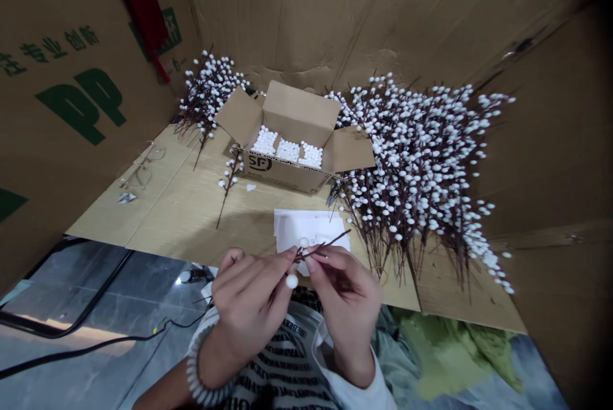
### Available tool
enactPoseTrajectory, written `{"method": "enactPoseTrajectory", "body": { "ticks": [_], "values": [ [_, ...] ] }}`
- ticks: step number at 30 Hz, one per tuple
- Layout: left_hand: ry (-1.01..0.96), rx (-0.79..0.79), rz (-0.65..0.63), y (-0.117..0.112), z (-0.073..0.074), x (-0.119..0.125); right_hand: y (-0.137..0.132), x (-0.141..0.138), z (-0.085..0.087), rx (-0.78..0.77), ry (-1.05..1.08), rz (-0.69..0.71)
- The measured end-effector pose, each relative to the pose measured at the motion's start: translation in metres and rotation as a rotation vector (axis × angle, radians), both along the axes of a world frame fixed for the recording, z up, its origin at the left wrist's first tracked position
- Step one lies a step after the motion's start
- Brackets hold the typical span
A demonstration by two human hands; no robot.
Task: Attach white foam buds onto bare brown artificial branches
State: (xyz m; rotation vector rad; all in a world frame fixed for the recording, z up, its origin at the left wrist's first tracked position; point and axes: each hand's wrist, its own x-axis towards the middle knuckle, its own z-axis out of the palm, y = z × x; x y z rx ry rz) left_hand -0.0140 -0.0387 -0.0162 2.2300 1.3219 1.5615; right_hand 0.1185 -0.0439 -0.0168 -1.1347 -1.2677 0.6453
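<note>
Left hand (251, 308) and right hand (347, 304), lower centre of frame: fingers pinched together, clamped on a thin brown berry stem (325, 248) with white beads (292, 281), above a white paper sheet (292, 226).

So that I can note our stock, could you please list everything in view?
Open cardboard box: one, brown, centre, marked SF.
White foam balls: many, white, inside the box.
Large stem pile: one, dark with white balls, right of the box.
Small stem pile: one, dark with white balls, behind and left of the box.
Loose stem: one, dark with white balls, left of the box.
Eyeglasses: one pair, thin-framed, far left on the cardboard.
White paper: one, white, in front of the box.
Black cable: one, black, on the grey floor.
Held stem: one, dark with white balls, between both hands.
Left-hand grip: one, pinching the held stem; white beaded bracelet on the wrist.
Right-hand grip: one, pinching the held stem.
</note>
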Motion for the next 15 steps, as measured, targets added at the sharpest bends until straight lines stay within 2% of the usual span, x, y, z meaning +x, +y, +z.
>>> {"method": "enactPoseTrajectory", "body": {
  "ticks": [7, 15],
  "values": [
    [-0.090, -0.044, -0.027, -0.002, -0.001, 0.003, -0.002, -0.004, -0.014, -0.071, 0.224, 0.001],
    [-0.088, -0.034, -0.018, -0.003, 0.002, 0.006, -0.003, -0.005, -0.013, -0.075, 0.220, -0.018]
  ]
}}
